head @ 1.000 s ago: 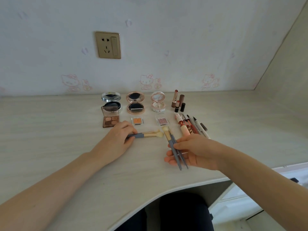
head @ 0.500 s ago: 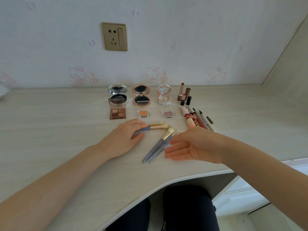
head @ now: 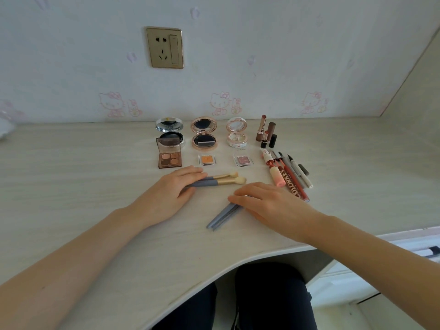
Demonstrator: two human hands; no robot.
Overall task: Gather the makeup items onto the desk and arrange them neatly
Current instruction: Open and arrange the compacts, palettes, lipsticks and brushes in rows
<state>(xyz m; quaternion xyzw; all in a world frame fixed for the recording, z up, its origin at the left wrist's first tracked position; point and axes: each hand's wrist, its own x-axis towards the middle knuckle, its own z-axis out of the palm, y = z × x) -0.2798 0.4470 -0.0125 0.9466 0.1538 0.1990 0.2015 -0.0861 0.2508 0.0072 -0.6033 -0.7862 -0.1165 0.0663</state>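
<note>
Fingers [head: 190, 173] straight and unclenched, left hand [head: 164, 198] flat on gold-ferruled brushes [head: 223, 181], right hand [head: 273, 206] on grey brush handles [head: 221, 216]

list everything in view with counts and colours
compacts: 3, silver, rose gold, white-pink, back row
eyeshadow palette: 1, brown, before silver compact
single pans: 2, orange and pink, middle row
lipsticks and caps: 4, brown and black, back right
pens and tubes: several, mixed, right side
upper brushes: 2, blue-grey and gold, under left fingers
lower brushes: 2, blue-grey, under right hand
desk: 1, pale wood
wall socket: 1, gold, wall
left hand: on upper brushes
right hand: flat on lower brushes
</note>
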